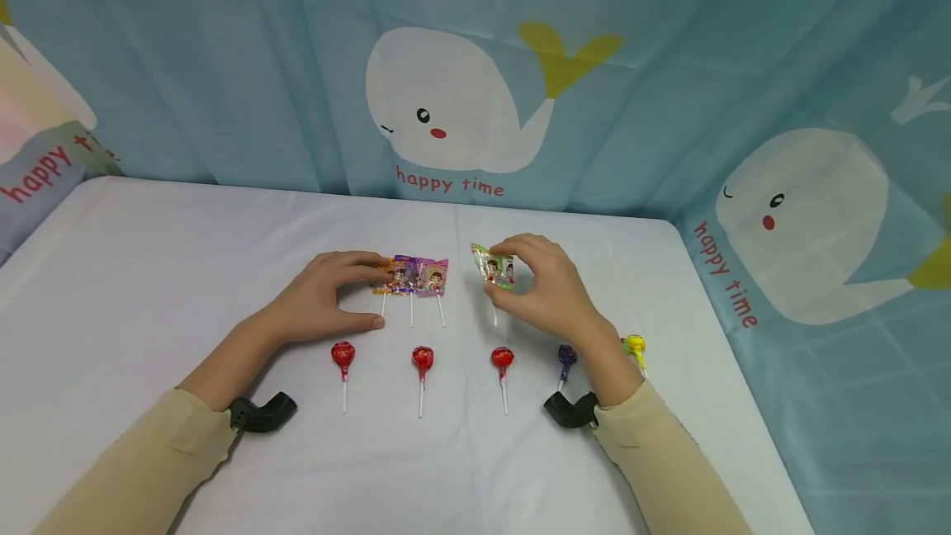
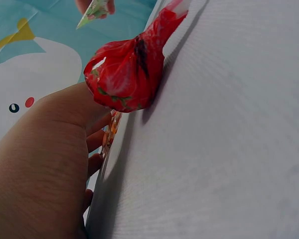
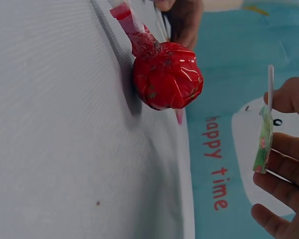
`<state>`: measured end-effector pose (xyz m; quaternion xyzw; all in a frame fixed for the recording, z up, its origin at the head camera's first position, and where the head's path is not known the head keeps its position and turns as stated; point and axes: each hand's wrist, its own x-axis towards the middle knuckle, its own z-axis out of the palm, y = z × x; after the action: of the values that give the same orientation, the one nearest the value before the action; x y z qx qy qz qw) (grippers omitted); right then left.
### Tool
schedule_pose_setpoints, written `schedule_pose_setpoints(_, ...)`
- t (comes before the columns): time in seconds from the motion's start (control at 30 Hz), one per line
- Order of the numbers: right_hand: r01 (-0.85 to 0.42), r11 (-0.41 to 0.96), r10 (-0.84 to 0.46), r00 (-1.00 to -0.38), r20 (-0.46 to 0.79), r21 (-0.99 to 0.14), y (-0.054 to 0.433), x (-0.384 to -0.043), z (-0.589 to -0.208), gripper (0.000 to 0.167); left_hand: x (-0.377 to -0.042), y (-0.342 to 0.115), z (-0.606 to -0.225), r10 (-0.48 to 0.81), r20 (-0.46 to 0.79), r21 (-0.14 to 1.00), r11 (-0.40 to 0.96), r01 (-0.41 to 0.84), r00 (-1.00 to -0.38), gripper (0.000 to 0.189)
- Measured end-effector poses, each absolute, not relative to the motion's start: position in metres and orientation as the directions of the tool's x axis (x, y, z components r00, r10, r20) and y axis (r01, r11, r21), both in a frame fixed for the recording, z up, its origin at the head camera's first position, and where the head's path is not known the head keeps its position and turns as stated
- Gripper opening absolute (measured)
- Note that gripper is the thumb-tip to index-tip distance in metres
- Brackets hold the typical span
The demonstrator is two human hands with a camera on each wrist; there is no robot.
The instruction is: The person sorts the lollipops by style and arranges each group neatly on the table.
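Between the thumb and fingers of my right hand [image 1: 546, 287], a flat lollipop in a green wrapper [image 1: 490, 267] is held above the cloth. Its white stick [image 3: 270, 87] shows near the thumb in the right wrist view. My left hand [image 1: 319, 295] lies at the left end of a row of flat lollipops, its fingertips touching the orange-wrapped lollipop [image 1: 381, 286] and its thumb spread apart near that stick. Beside it are a purple-wrapped lollipop [image 1: 405, 272] and a pink-wrapped lollipop [image 1: 433, 277], the wrappers overlapping.
Nearer the body lie round lollipops: a left red one [image 1: 343, 356], a middle red one [image 1: 423, 359], a right red one [image 1: 502, 358], a dark purple one [image 1: 567, 355] and a yellow one [image 1: 635, 345], partly behind the right forearm. A whale-print curtain [image 1: 319, 64] hangs behind the white-covered table [image 1: 149, 271].
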<state>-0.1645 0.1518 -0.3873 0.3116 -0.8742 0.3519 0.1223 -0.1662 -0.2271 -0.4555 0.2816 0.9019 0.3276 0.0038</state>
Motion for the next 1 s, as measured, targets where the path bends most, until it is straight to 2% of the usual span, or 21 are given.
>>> schedule_pose_setpoints(0.5, -0.623, 0.553, -0.47, -0.782, 0.41, -0.553, 0.129, -0.175, -0.391, 0.041, -0.166, -0.226, -0.454, 0.509, 0.171, 0.598, 0.627, 0.499, -0.844, 0.062)
schedule_pose_setpoints(1.0, -0.574, 0.601, -0.471, -0.816, 0.335, -0.556, 0.114, -0.185, -0.398, 0.043, -0.166, -0.227, -0.454, 0.511, 0.182, 0.594, 0.624, 0.508, -0.84, 0.063)
